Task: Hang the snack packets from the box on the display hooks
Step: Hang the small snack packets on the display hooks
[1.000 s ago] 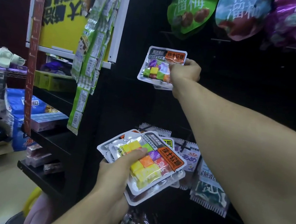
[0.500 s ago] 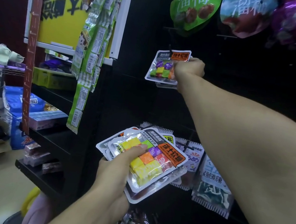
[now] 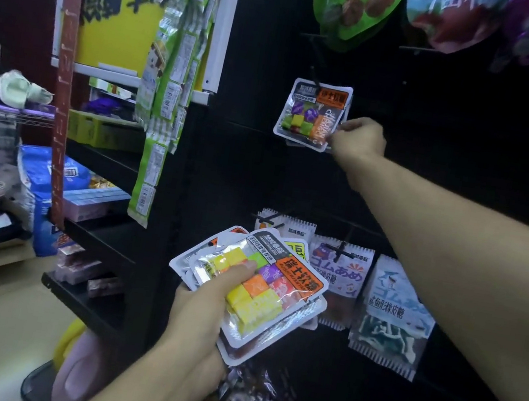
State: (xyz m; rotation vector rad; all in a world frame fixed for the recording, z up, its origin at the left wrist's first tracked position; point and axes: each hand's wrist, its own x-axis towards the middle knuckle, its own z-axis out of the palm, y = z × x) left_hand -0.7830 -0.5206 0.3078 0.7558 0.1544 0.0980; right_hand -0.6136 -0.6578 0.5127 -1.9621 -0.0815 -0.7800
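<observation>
Now, status at this moment:

Hung packet: a candy packet (image 3: 313,114) hangs from a display hook (image 3: 314,76) on the black panel, tilted slightly.

Right hand: the right hand (image 3: 359,139) sits at the packet's right edge, fingertips pinching that edge; the grip is narrow.

Change: a second ago this hand held the packet by its top against the panel; it has since dropped to the side edge, and the packet's header now sits on the hook.

Meaning: judged hung; release appears to be the step in hand.

Left hand: the left hand (image 3: 206,298) holds a stack of packets (image 3: 256,285) low in front, thumb pressed across the top one.

Remaining: several packets in the stack still need hooks.

Box: not identifiable in view.
</observation>
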